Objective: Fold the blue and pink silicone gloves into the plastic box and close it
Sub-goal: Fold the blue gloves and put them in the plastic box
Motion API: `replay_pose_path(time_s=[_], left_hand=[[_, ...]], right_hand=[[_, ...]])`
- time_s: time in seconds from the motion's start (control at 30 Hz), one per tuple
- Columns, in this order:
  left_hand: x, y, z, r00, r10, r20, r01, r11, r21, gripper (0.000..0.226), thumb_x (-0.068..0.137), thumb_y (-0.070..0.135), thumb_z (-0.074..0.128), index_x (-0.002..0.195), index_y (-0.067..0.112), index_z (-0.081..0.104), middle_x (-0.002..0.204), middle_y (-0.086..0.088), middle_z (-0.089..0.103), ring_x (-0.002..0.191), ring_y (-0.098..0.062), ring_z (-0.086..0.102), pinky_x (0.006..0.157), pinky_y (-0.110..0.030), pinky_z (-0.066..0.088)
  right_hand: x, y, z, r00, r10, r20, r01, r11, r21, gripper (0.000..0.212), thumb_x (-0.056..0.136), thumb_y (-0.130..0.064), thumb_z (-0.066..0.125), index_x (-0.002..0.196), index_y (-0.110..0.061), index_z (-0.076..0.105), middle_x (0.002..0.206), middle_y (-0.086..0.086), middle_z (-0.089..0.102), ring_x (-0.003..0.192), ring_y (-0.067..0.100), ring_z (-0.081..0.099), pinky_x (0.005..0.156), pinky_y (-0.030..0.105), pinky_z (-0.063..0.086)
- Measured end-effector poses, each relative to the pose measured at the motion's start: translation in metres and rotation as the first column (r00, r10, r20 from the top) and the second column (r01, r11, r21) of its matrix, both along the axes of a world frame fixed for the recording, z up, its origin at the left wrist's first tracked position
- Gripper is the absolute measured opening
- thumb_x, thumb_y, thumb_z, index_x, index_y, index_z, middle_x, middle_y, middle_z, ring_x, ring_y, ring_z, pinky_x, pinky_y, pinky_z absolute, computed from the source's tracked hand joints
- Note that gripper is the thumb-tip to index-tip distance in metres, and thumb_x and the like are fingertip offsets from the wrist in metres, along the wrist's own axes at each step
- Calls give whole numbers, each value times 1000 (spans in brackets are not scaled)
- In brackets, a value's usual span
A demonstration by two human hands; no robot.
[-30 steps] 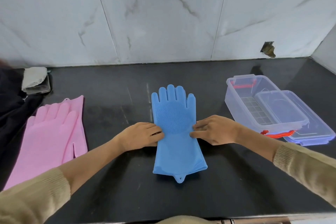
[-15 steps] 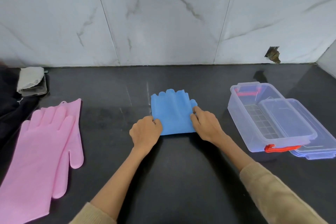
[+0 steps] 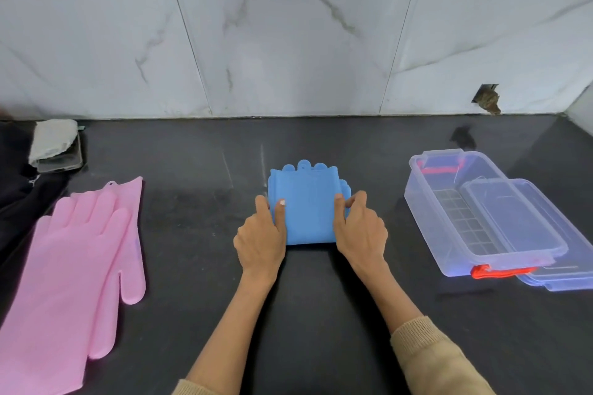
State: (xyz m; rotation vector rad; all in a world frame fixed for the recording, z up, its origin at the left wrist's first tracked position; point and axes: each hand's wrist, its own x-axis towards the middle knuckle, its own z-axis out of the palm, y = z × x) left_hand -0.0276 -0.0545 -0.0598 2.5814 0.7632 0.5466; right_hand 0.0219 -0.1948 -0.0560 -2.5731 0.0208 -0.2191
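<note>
The blue gloves point(image 3: 308, 202) lie folded in half on the dark counter, cuff laid over the fingers, whose tips stick out at the far edge. My left hand point(image 3: 261, 237) pinches the fold's left edge with thumb and forefinger. On the right edge my right hand point(image 3: 359, 229) holds the fold the same way. The pink gloves point(image 3: 73, 266) lie flat and unfolded at the left, fingers pointing away from me. At the right stands the clear plastic box point(image 3: 426, 202), open, with red latches. Its lid point(image 3: 564, 260) rests partly inside it and partly on the counter beside it.
A marble-tiled wall point(image 3: 288, 42) closes the back of the counter point(image 3: 305, 314). A folded grey-white cloth on a small object point(image 3: 54, 144) sits at the far left, next to dark fabric point(image 3: 16, 176). A hole point(image 3: 487, 99) shows in the wall at the right.
The blue gloves went from lying flat to folded in half, cuff brought up over the fingers. Both hands moved away from me with the fold and now grip its sides.
</note>
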Motion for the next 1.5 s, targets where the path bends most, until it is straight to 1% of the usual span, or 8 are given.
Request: replay_pose_path(time_s=[0.3, 0.4, 0.63, 0.8, 0.97, 1.17, 1.33, 1.5], left_hand=[[18, 0, 1, 965, 52, -258, -14, 989, 147, 25, 101, 28, 34, 105, 9, 51, 58, -2, 47, 52, -19, 42, 48, -28, 32], [18, 2, -1, 968, 38, -250, 3, 987, 162, 25, 102, 28, 32, 84, 13, 39, 55, 1, 47, 49, -17, 41, 44, -26, 26], [8, 5, -1, 990, -66, -123, 81, 989, 122, 55, 94, 56, 24, 111, 10, 47, 60, -2, 52, 53, -24, 48, 51, -28, 35], [14, 5, 5, 978, -59, -202, 99, 976, 195, 22, 100, 26, 29, 90, 14, 45, 49, 3, 31, 46, -18, 36, 43, -25, 20], [21, 0, 6, 985, 43, -168, -29, 996, 84, 23, 97, 24, 35, 75, 15, 38, 51, 1, 33, 52, -21, 41, 44, -23, 19], [19, -3, 4, 956, 161, -246, -146, 986, 79, 44, 94, 46, 37, 103, 8, 55, 107, -9, 52, 96, -27, 47, 75, -36, 37], [21, -7, -3, 999, -43, -23, 37, 976, -212, 34, 96, 36, 38, 111, 7, 49, 119, -6, 51, 112, -26, 41, 95, -37, 30], [16, -4, 8, 957, -125, 263, 280, 641, -715, 14, 96, 28, 44, 104, 20, 35, 99, 4, 55, 82, -9, 57, 67, -27, 49]], right_hand=[[10, 4, -3, 1000, -11, -13, 8, 973, -232, 38, 99, -44, 23, 120, -19, 43, 61, 2, 46, 54, 23, 45, 51, 29, 32], [13, 6, -3, 1000, -19, -19, 14, 974, -227, 40, 99, -44, 21, 124, -21, 43, 61, 3, 48, 55, 25, 45, 52, 30, 33], [12, 4, -1, 997, 73, 7, -69, 965, -254, 42, 99, -43, 12, 131, -24, 32, 63, 5, 52, 55, 28, 47, 53, 31, 34], [16, 3, 3, 995, 100, -19, -102, 967, -235, 44, 98, -46, 12, 129, -20, 31, 67, 7, 55, 58, 30, 51, 53, 31, 36], [22, 10, 4, 994, -71, -83, 56, 984, -170, 56, 94, -55, 27, 129, -11, 34, 87, 10, 67, 74, 29, 63, 59, 32, 39], [12, 13, -7, 984, -179, -4, 172, 955, -241, 56, 92, -58, 30, 106, -7, 50, 102, 10, 58, 93, 26, 52, 80, 36, 39], [12, 13, -15, 1000, 20, -15, -19, 997, 71, 54, 95, -46, 36, 128, -4, 44, 132, 10, 49, 130, 27, 39, 114, 37, 23], [6, 12, 2, 947, 296, -126, -130, 710, 692, 22, 96, -41, 41, 104, -21, 35, 99, -2, 57, 82, 12, 62, 72, 33, 55]])
